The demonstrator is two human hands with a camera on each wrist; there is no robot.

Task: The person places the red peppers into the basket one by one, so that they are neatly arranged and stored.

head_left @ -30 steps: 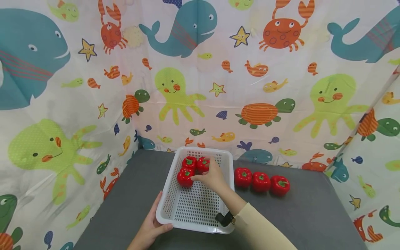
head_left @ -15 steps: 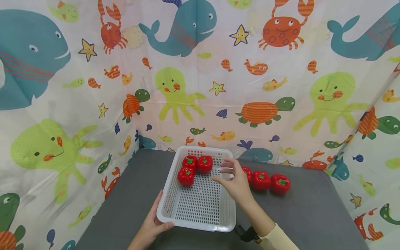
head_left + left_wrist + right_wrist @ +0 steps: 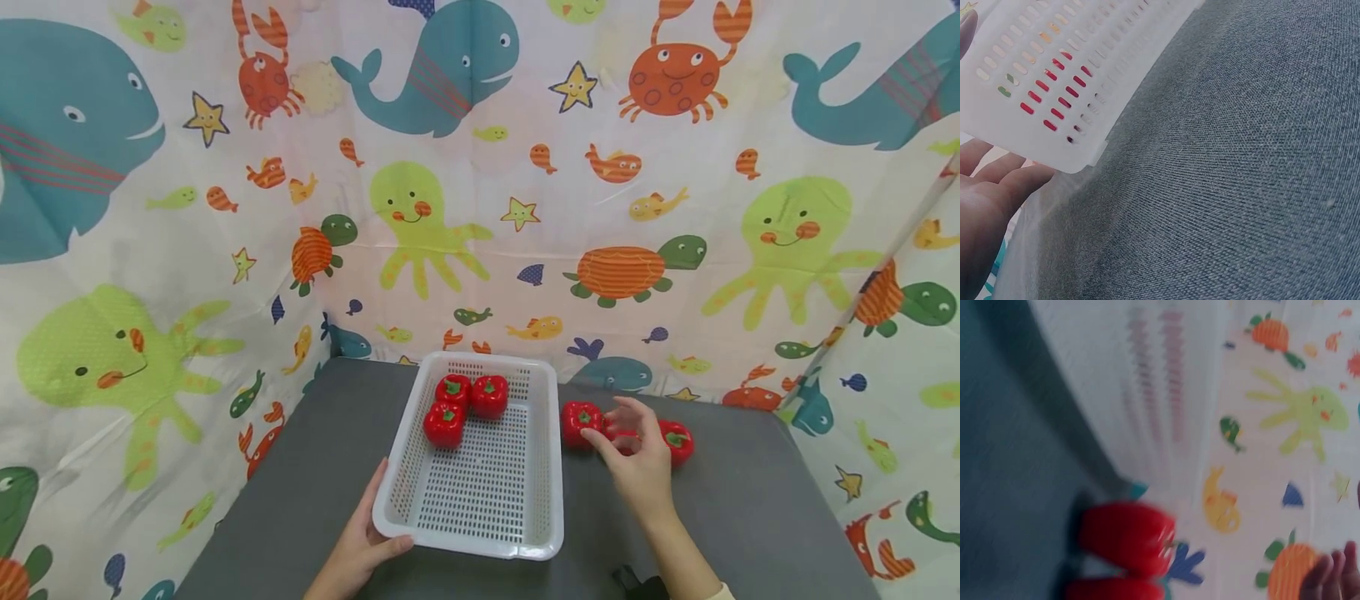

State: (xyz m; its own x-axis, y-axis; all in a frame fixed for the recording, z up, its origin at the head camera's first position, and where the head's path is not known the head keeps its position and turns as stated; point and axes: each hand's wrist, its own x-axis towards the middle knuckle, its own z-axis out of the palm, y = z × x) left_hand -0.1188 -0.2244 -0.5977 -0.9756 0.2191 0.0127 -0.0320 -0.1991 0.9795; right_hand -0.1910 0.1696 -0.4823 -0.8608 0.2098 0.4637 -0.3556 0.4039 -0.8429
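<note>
My left hand grips the near left corner of a white plastic basket, thumb on the front rim and fingers along the outer side. In the left wrist view its fingers lie by the slotted basket wall. Three red bell peppers sit together at the basket's far left. My right hand, fingers spread and curved with nothing in them, hovers over a row of three red bell peppers on the table. It mostly hides the middle one; the left pepper and right pepper show beside it.
A dark grey table bears the basket and the row of peppers to its right. Behind and at both sides hangs a white curtain printed with sea animals, meeting the table's back edge.
My right hand has left the third pepper in the basket, with its fingers spread, and moved right, out over the row on the table. The left hand has stayed on the basket.
</note>
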